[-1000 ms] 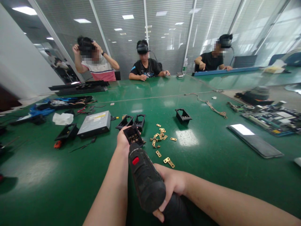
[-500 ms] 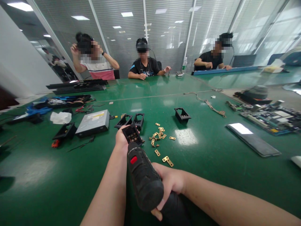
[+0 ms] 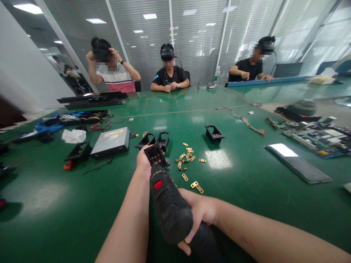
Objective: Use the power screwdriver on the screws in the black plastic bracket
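Two hands, both yours, both occupied, above the near edge of the green worktop [image 3: 246, 179].

Left hand [image 3: 143, 160]: grasping one black frame [image 3: 153, 149] by its left side, the frame tilted toward you, several small brass-coloured pieces inside; your fingertips are largely hidden behind it.

Right hand [image 3: 199, 208]: wrapped round the handle of one black power drill [image 3: 171, 208] with a red button on top. The drill's nose is at the lower side of the held frame; whether the bit touches anything cannot be told.

Brass plates [image 3: 184, 177], with two holes where clear: a loose scatter to the right of your held frame, one pair overlapping nearer you.

Screws [image 3: 185, 168]: several, among the plates.

Spare black frames [image 3: 163, 145]: a pair side by side just beyond your left hand; another, by itself, farther right beyond the plates; one more toward the left edge, beside the disc drive.

Disc drive [image 3: 111, 142]: one, silver, label up, left of the pair.

Crumpled white tissue [image 3: 74, 136]: one, left of the drive.

Dark flat slab [image 3: 304, 166]: one, well to your right, short of the circuit boards [image 3: 323, 137] near the right edge.

Light cord [image 3: 244, 122]: one, lying toward the far right.

Black strips [image 3: 93, 99]: a stack, at the far left corner.

Long blue bar [image 3: 265, 81]: one, along the far edge, under a co-worker's hands [image 3: 245, 75].
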{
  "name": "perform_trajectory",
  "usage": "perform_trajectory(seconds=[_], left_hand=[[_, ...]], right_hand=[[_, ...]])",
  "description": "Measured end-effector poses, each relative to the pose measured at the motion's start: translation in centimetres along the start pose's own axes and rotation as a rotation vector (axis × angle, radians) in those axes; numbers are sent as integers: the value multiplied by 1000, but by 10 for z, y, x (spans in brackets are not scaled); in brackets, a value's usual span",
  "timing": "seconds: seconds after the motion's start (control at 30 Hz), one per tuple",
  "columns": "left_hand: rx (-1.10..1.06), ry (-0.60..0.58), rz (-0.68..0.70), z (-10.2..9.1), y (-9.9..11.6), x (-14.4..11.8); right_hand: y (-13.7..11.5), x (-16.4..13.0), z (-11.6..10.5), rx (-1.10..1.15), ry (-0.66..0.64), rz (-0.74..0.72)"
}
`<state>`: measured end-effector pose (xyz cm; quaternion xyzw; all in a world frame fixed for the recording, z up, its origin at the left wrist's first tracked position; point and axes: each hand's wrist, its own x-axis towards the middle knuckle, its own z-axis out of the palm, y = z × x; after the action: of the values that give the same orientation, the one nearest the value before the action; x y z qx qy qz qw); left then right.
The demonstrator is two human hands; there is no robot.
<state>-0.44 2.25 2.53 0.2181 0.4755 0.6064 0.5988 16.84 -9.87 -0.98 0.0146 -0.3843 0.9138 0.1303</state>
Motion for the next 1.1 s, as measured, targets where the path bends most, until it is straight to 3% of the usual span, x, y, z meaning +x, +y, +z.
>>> perform_trajectory(seconds=[1.1], left_hand=[[-57, 24, -49, 5, 3, -5]], right_hand=[[1, 0, -3, -37, -6, 29]])
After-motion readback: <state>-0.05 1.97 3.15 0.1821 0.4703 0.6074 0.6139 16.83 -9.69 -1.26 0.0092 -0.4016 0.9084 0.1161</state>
